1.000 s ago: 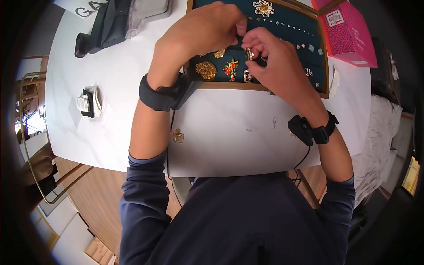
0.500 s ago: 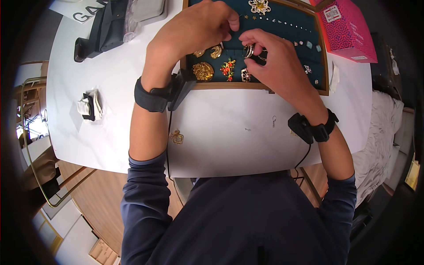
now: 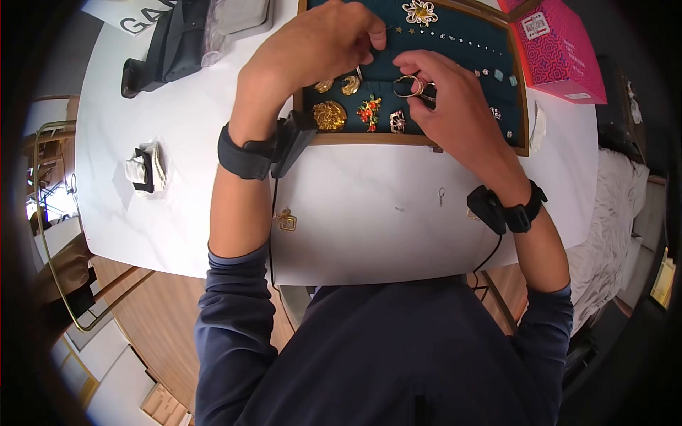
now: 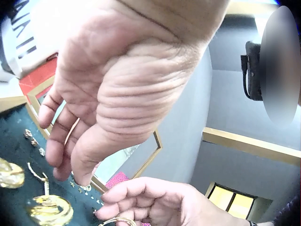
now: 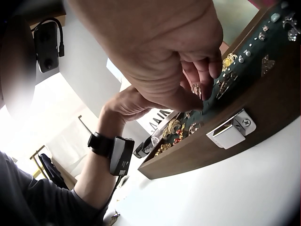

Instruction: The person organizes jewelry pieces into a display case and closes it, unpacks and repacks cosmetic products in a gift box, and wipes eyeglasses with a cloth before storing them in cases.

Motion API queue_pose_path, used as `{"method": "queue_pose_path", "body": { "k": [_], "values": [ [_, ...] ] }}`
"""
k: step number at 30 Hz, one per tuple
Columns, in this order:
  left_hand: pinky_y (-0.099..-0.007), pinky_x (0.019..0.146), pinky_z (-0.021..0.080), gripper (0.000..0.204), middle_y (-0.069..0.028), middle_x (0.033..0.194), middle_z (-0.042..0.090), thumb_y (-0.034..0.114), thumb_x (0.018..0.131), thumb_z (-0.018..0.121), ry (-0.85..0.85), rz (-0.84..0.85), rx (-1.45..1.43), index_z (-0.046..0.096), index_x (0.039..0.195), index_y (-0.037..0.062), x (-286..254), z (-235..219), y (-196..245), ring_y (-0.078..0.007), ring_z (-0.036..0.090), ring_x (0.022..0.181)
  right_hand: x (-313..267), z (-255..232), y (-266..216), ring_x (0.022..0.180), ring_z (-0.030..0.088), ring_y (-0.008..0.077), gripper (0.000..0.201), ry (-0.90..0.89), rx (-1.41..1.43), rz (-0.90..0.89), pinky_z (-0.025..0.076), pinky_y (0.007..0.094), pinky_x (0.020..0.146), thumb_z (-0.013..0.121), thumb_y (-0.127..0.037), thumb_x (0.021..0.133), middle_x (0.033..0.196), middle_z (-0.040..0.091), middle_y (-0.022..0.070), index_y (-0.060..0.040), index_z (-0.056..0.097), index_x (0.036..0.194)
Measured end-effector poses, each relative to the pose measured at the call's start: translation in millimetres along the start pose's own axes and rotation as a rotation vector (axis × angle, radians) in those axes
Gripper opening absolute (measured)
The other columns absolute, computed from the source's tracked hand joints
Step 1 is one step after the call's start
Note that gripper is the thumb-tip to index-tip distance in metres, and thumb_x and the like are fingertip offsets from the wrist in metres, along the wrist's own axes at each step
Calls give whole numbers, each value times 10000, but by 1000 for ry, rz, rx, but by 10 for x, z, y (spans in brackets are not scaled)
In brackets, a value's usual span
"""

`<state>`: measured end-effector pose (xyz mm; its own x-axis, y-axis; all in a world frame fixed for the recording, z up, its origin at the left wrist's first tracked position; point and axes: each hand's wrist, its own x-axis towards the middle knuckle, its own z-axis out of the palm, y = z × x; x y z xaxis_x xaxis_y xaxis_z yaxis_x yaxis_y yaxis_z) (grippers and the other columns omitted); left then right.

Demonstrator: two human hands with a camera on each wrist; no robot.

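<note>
Gold hoop earrings (image 4: 117,220) are pinched between the thumb and fingers of my right hand (image 3: 458,96), over the dark green jewellery case (image 3: 447,46). My left hand (image 3: 312,53) hovers above the case's left part, fingers bent loosely and holding nothing. Beneath it sit gold earrings (image 3: 350,85), one with a thin pale strand standing up from it in the left wrist view. Along the near edge lie a round gold brooch (image 3: 329,116), a red-berry brooch (image 3: 369,112) and a jewelled piece (image 3: 398,122). Farther back is a flower brooch (image 3: 420,12).
A pink patterned box (image 3: 561,57) stands right of the case. On the table's left are a black case (image 3: 181,46) and a small wrapped bundle (image 3: 145,169). Near the front edge lie a gold square-drop earring (image 3: 287,220) and a small dangling piece (image 3: 441,197).
The hoops in my right hand have turned so that their round opening shows. My left hand has drawn back slightly to the left, away from the right fingertips.
</note>
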<state>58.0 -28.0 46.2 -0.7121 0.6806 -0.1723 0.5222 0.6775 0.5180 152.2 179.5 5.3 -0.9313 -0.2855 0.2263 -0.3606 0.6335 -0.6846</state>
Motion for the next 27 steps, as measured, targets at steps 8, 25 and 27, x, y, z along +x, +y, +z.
{"method": "queue_pose_path", "body": {
  "k": [8, 25, 27],
  "values": [
    [-351, 835, 579, 72, -96, 919, 764, 3, 900, 719, 174, 140, -131, 771, 944, 24, 53, 254, -132, -241, 731, 898, -16, -5, 8, 838, 675, 302, 376, 13, 31, -19, 545, 379, 772, 634, 86, 830, 1026, 700, 188, 5, 619, 1196],
    [-334, 766, 567, 124, -67, 920, 739, 9, 882, 711, 80, 52, -24, 756, 980, 71, 47, 238, 32, -225, 694, 900, 2, -59, 35, 896, 654, 303, 245, -15, -127, 94, 514, 418, 846, 682, -19, 850, 895, 680, 138, -22, 710, 1093],
    [-328, 761, 569, 143, -58, 928, 738, 8, 887, 709, 78, 52, -14, 751, 1004, 78, 42, 238, 16, -213, 692, 908, 7, -53, 51, 885, 665, 296, 233, -14, -130, 71, 529, 408, 824, 669, -15, 865, 918, 691, 146, -12, 709, 1094]
  ]
}}
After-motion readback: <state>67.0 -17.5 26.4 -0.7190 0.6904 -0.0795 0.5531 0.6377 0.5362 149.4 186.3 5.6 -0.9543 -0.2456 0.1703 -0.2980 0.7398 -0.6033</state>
